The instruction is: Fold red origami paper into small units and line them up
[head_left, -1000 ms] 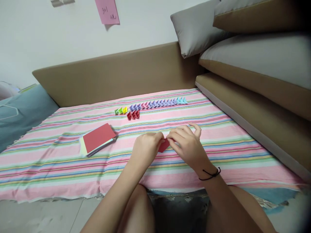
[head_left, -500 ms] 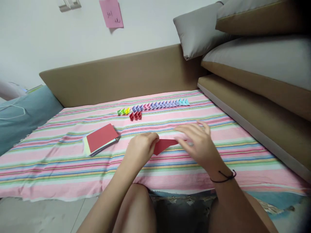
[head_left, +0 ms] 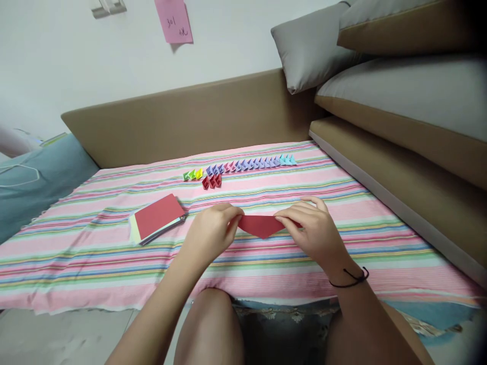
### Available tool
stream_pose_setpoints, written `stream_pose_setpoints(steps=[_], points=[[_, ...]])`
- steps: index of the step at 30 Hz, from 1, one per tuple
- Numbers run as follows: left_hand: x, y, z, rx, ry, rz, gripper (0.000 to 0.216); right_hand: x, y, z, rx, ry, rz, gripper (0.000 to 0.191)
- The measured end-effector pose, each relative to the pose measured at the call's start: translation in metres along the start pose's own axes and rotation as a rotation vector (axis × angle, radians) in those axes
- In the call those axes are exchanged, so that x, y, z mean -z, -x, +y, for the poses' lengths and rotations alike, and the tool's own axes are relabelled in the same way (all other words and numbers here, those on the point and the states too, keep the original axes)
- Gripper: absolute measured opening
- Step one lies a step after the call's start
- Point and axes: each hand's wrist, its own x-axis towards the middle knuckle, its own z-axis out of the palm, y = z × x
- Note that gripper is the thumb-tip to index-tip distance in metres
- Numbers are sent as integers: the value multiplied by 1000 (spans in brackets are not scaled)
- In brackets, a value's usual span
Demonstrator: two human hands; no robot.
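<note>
Between my hands is a folded red paper [head_left: 262,226], its straight edge away from me and a point toward me. My left hand [head_left: 215,228] pinches its left end between thumb and fingers. At the other end, my right hand [head_left: 310,225] pinches the paper the same way; a dark cord circles that wrist. Past my hands stands a long row of small folded paper pieces [head_left: 256,163] in purple, pink and light blue. Green and yellow pieces [head_left: 193,175] continue it on the left, with three dark red pieces [head_left: 212,181] just in front.
A stack of coloured paper [head_left: 160,217], red sheet uppermost, lies left of my hands on the striped cloth [head_left: 95,243]. A brown backrest [head_left: 190,119] stands behind. Grey and brown cushions [head_left: 403,96] pile up on the right. A pink note [head_left: 174,21] hangs on the wall.
My right hand has closed on the right end of the red paper. My left hand has moved slightly left, and the paper's point now sits midway between both hands.
</note>
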Motion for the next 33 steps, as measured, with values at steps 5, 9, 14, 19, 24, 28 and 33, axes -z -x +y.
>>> stream_pose_setpoints(steps=[5,9,14,19,24,28,33], points=[[22,7,-30,124,-186,109,25,4,2,9,-52,-11,25,19],[24,9,-41,303,31,306,20,5,3,11,-253,-167,63,14],[-6,-6,-11,452,864,367,32,-2,2,5,-546,-557,-1,19],[-25,-22,19,545,1327,250,31,-9,2,5,-626,-788,-54,22],[-43,-17,12,496,1501,162,28,-13,2,5,-701,-885,-89,26],[-62,-13,1,509,1711,156,36,-18,2,3,-713,-956,-93,30],[-67,-8,1,433,1862,103,38,-27,3,-4,-740,-1095,-128,29]])
